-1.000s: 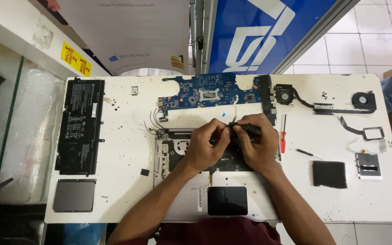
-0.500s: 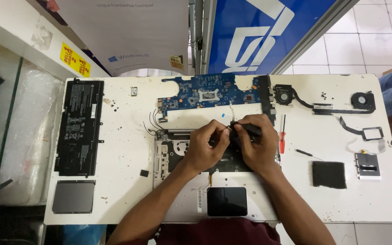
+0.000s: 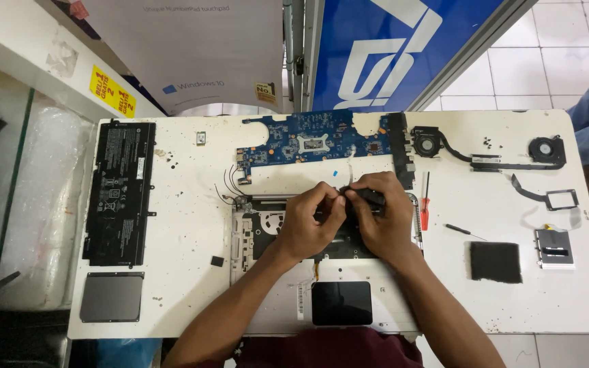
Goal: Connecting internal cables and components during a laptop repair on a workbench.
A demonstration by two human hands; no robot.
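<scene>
Small black part [image 3: 371, 198], pinched between both hands over the upper middle of the open laptop base [image 3: 267, 235]; I cannot tell what the part is, as the fingers cover most of it. My left hand [image 3: 308, 225] is curled, its fingertips closed on the part's near end; my right hand [image 3: 383, 218] is wrapped around the part's body from the far side. The two hands touch at the fingertips. I judge the step in hand to be fine work on this part inside the chassis, either seating or freeing it; which one I cannot say. The next move, as I read it, calls for a steady pinch and small motion, since thin wires [image 3: 230, 182] lie loose just left of my left hand. Below my wrists sits the dark touchpad [image 3: 341, 302]. Just beyond my fingers lies the blue motherboard [image 3: 308, 140]. Right of my right hand: a red-handled screwdriver [image 3: 426, 203], then the cooling fans and heat pipe [image 3: 489, 158]. Well left of my left hand: the flat black battery [image 3: 118, 192].
</scene>
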